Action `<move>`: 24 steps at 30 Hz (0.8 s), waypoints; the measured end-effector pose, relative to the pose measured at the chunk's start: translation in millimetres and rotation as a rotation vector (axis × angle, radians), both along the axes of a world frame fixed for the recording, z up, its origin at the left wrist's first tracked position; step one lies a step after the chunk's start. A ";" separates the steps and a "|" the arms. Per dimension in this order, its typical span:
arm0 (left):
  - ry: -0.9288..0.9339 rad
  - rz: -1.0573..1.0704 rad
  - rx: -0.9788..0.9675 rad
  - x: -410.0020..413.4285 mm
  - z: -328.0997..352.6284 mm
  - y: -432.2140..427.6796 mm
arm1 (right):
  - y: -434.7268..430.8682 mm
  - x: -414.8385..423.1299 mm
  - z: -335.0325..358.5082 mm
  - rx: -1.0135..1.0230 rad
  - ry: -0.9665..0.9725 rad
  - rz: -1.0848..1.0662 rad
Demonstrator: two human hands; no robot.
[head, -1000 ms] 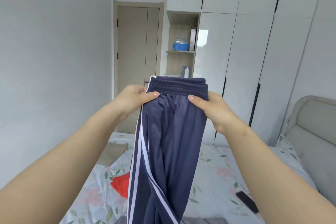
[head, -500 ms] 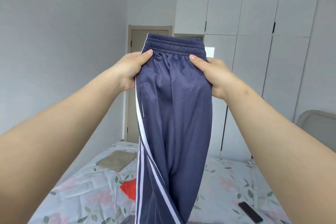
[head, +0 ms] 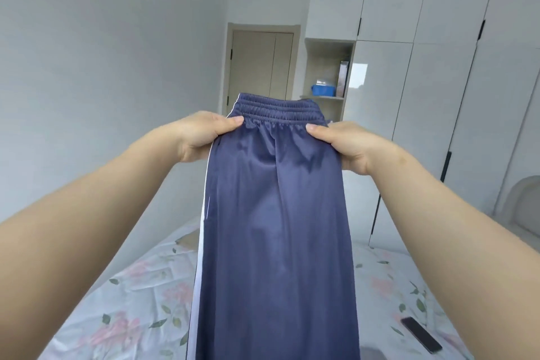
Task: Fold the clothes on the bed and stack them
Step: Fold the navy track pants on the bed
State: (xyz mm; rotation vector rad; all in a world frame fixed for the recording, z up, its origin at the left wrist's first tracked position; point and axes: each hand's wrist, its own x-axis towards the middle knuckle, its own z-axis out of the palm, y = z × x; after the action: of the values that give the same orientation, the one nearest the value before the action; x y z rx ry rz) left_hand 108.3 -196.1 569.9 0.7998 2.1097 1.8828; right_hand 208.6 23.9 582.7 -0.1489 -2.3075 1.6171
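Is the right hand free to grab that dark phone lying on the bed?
Probably not yet: the right hand pinches the waistband of the blue trousers, held up with the left hand. The phone lies uncovered on the bed, so nothing blocks it once freed.

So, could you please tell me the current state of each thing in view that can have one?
Blue trousers: unfolded, held up by the waistband, hanging down, lower end out of frame.
Left hand: pinches the waistband's left end.
Right hand: pinches the waistband's right end.
Door: shut.
Wardrobe doors: shut.
Phone: lying flat on the bed, screen dark.
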 end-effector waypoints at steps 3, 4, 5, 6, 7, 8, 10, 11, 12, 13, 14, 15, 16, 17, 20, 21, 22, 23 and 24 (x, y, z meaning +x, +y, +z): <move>0.076 0.178 -0.359 -49.1 -26.5 -8.9 | -11.2 -47.6 -30.0 0.255 -0.123 -0.101; 0.068 0.209 -0.442 -65.9 -33.9 -10.6 | -16.8 -65.6 -38.8 0.232 -0.152 -0.110; 0.033 0.225 -0.485 -81.3 -39.5 -10.8 | -23.2 -83.6 -46.6 0.178 -0.177 -0.127; -0.015 0.228 -0.490 -98.0 -44.1 -10.8 | -31.0 -100.5 -52.1 0.115 -0.200 -0.140; -0.065 0.232 -0.454 -113.6 -46.3 -10.7 | -39.3 -115.9 -55.6 0.047 -0.209 -0.143; -0.121 0.227 -0.379 -126.8 -44.8 -11.3 | -46.9 -131.6 -55.7 -0.016 -0.197 -0.131; -0.191 0.182 -0.173 -149.5 -35.8 -14.5 | -57.8 -160.6 -50.2 -0.075 -0.124 -0.111; -0.189 0.151 -0.091 -161.5 -29.1 -16.7 | -62.8 -172.8 -44.9 -0.074 -0.074 -0.109; -0.155 0.130 -0.037 -170.0 -21.3 -20.1 | -68.6 -182.9 -38.4 -0.068 -0.004 -0.111; -0.101 0.130 0.001 -177.6 -12.6 -24.5 | -74.1 -190.5 -30.6 -0.061 0.083 -0.112; -0.042 0.141 0.029 -182.8 -4.0 -30.1 | -79.0 -196.3 -22.0 -0.060 0.184 -0.106; 0.012 0.148 0.054 -186.1 4.7 -35.9 | -82.3 -201.2 -14.0 -0.059 0.277 -0.096; 0.056 0.146 0.071 -187.7 12.2 -42.2 | -84.6 -205.4 -7.3 -0.053 0.348 -0.084; 0.094 0.140 0.088 -187.9 18.3 -48.3 | -86.9 -207.1 -1.5 -0.040 0.393 -0.072; 0.170 0.127 0.112 -180.1 28.9 -66.7 | -94.2 -203.4 9.4 -0.021 0.456 -0.022; 0.189 0.128 0.113 -176.3 29.7 -72.0 | -97.3 -199.6 10.2 -0.024 0.468 -0.002; 0.200 0.131 0.111 -170.9 29.1 -77.4 | -100.4 -194.9 9.3 -0.036 0.477 0.016; 0.209 0.136 0.112 -164.7 27.0 -82.0 | -103.7 -188.7 6.9 -0.055 0.484 0.033; 0.215 0.138 0.108 -157.7 23.8 -85.8 | -106.1 -182.5 3.4 -0.072 0.488 0.045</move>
State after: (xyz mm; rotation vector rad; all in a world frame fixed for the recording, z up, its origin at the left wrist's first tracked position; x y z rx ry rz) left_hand -49.4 -282.0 593.7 0.9405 2.2577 2.0810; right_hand 26.1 -82.2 586.1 0.2570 -1.8919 1.5488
